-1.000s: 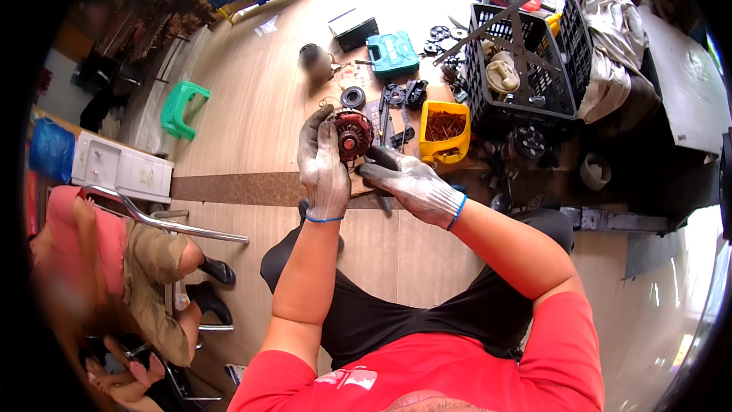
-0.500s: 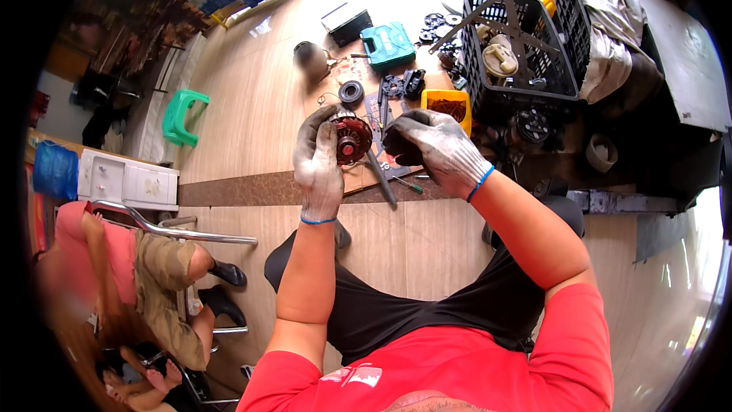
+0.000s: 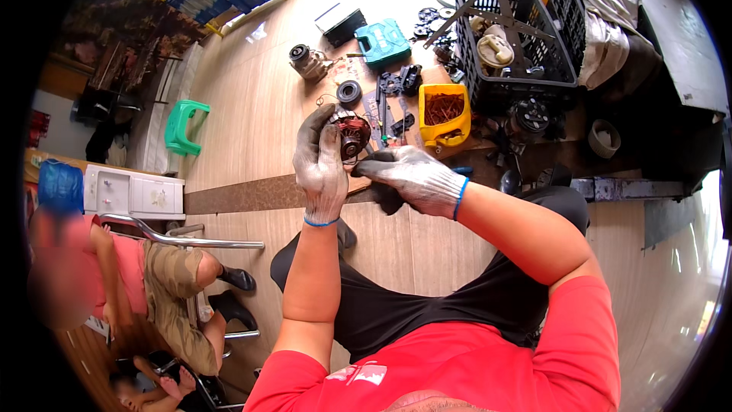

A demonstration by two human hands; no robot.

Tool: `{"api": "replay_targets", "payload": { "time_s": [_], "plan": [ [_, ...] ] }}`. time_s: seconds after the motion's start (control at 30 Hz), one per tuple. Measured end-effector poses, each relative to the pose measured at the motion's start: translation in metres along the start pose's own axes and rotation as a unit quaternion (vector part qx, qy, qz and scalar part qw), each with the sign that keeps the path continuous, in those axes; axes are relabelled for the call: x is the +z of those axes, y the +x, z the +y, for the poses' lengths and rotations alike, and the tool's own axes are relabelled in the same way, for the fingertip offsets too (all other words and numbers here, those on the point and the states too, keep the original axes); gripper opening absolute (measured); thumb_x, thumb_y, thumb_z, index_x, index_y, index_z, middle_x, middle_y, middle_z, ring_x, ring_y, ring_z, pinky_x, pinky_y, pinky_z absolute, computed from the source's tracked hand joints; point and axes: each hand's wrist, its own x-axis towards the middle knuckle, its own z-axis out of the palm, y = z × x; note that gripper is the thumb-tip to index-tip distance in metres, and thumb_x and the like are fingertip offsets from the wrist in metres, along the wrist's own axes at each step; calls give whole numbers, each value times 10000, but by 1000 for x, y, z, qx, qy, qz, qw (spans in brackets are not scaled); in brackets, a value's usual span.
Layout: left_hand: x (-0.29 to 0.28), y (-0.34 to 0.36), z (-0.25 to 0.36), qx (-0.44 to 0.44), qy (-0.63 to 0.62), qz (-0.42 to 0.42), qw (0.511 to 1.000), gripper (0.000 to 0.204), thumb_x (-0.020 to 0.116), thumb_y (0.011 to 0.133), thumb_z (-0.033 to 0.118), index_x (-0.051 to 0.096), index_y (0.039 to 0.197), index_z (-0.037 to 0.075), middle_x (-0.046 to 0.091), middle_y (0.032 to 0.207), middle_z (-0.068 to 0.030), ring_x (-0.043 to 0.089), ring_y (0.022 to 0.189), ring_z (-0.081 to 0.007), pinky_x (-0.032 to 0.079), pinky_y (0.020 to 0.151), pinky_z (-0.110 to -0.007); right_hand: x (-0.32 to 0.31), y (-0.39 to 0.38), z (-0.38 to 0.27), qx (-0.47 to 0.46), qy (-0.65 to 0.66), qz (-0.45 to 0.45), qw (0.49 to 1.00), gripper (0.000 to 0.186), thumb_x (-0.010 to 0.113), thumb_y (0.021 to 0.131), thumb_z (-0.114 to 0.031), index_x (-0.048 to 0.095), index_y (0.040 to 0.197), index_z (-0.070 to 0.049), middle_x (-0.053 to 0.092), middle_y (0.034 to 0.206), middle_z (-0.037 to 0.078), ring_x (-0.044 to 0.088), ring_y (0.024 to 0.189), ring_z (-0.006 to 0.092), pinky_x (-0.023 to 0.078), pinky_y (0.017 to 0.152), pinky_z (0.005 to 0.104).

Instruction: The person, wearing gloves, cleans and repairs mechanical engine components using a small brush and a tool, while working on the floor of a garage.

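One left hand [image 3: 320, 164], holding round part [image 3: 353, 139]

Green stool [image 3: 176, 128], seated person [image 3: 158, 268]; pale cloth [image 3: 606, 23]

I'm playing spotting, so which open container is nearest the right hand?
The yellow tub of brown bits, just beyond the right hand; the black crate and pale round tub sit farther away.

- Motor part [image 3: 354, 137] at twelve o'clock is showing ridged metal.
- Stool [image 3: 180, 129] at nine-thirty is gleaming in smooth plastic.
- Crate [image 3: 522, 91] at one-thirty is showing matt plastic.
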Motion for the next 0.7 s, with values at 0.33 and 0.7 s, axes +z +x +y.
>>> {"api": "replay_targets", "payload": {
  "time_s": [0.33,0.7],
  "plan": [
    [-18,8,-1,-147,-195,-32,969,363,558,1029,264,579,1229,-38,641,1055,-101,646,927,-164,571,828,-312,-35,6,-20,-73,-139,130,979,298,629,970,-307,714,940,-23,539,638,-12,430,488,66,324,429,251],
    [-27,24,1,-337,-363,203,845,406,549,1001,444,604,1157,72,688,981,-98,677,792,-249,530,586,-360,-6,-12,12,72,-285,-40,955,332,490,997,-284,703,1022,-31,530,595,62,512,493,130,406,440,308]
  ]
}}
